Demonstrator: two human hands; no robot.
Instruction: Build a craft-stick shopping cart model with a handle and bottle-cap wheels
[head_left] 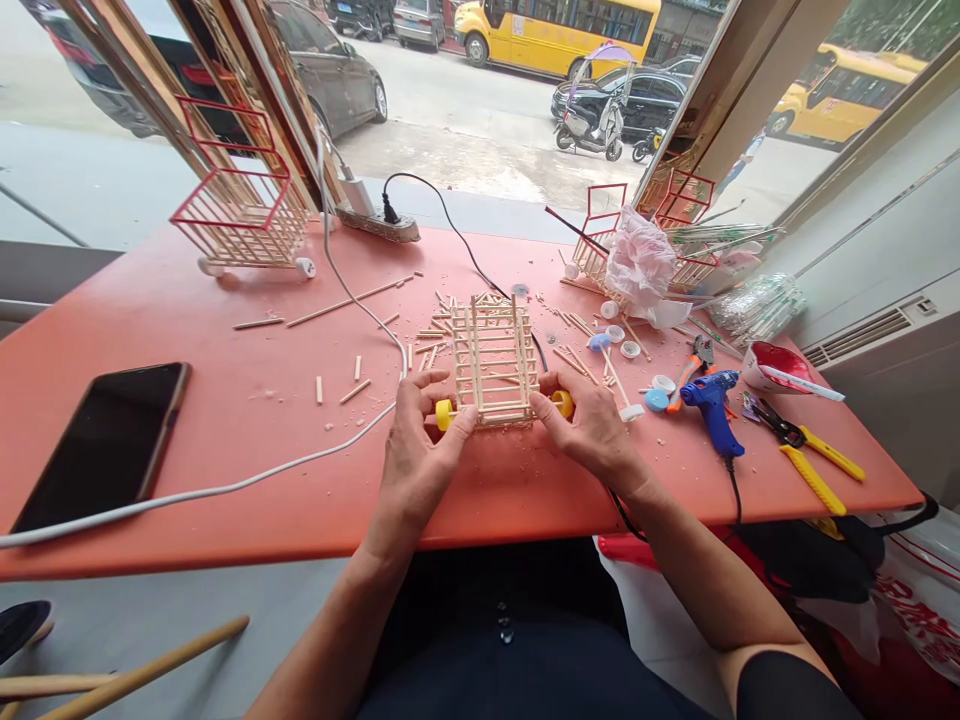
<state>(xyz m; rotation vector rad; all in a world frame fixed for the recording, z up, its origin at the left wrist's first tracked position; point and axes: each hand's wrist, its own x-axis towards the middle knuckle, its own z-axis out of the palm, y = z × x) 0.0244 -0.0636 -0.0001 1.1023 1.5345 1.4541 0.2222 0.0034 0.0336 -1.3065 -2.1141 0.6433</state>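
A small cart frame of thin wooden sticks [495, 365] stands at the table's middle near its front edge, with a yellow bottle-cap wheel [444, 414] on its left and another yellow cap wheel [562, 403] on its right. My left hand [424, 430] grips the near left corner, thumb against the sticks and fingers around the left wheel. At the near right corner, my right hand [581, 420] has its thumb on the frame, and its fingers are curled partly out of sight behind the right wheel.
Cut sticks [352, 300] lie scattered about. To the left are a phone [105, 440], a white cable [330, 450] and a red-rimmed stick cart [247, 210]. To the right are a blue glue gun [712, 405], yellow-handled pliers [810, 450], a red cup [780, 368] and a crumpled plastic bag [640, 255].
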